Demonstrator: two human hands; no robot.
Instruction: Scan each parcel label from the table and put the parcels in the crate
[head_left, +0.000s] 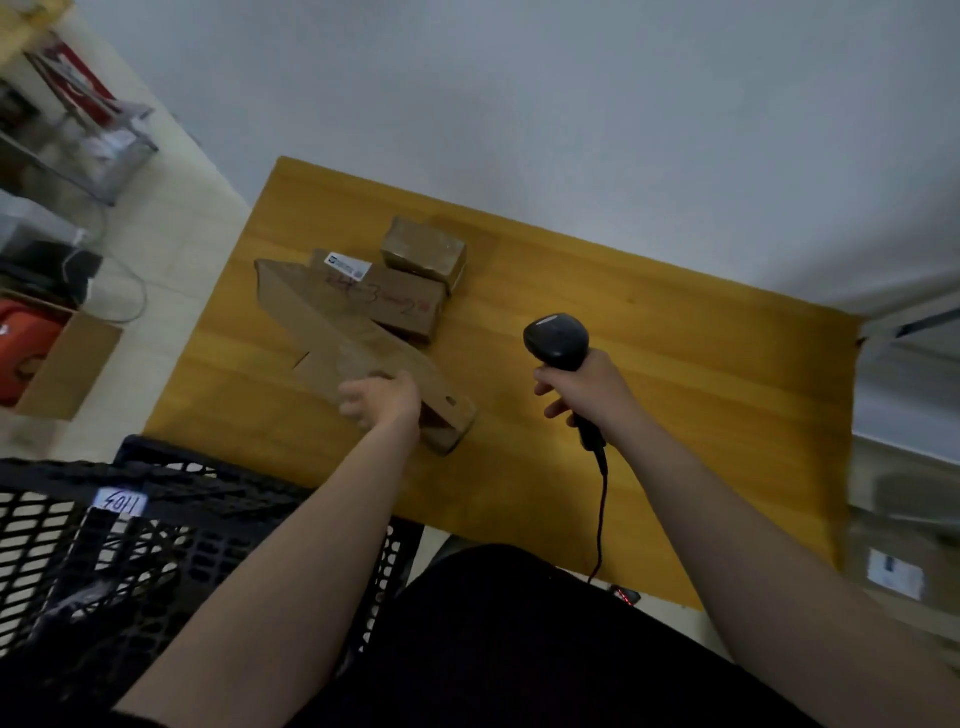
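Note:
Three brown cardboard parcels lie on the yellow wooden table (649, 364). My left hand (382, 401) grips the near end of a long flat parcel (332, 322) that runs diagonally across the table. Behind it lies a box (400, 306) with a white label and red writing. A small cube box (423, 250) stands furthest back, touching that box. My right hand (582, 392) holds a black corded barcode scanner (557, 340) by its handle, to the right of the parcels. A black mesh crate (156, 545) sits at the lower left, below the table's near left corner.
The scanner's cable (602, 519) hangs down over the table's near edge. On the floor to the left are an open cardboard box with something orange (47, 353) and metal shelving (78, 145). A white wall stands behind the table. Another labelled box (898, 571) sits at the right.

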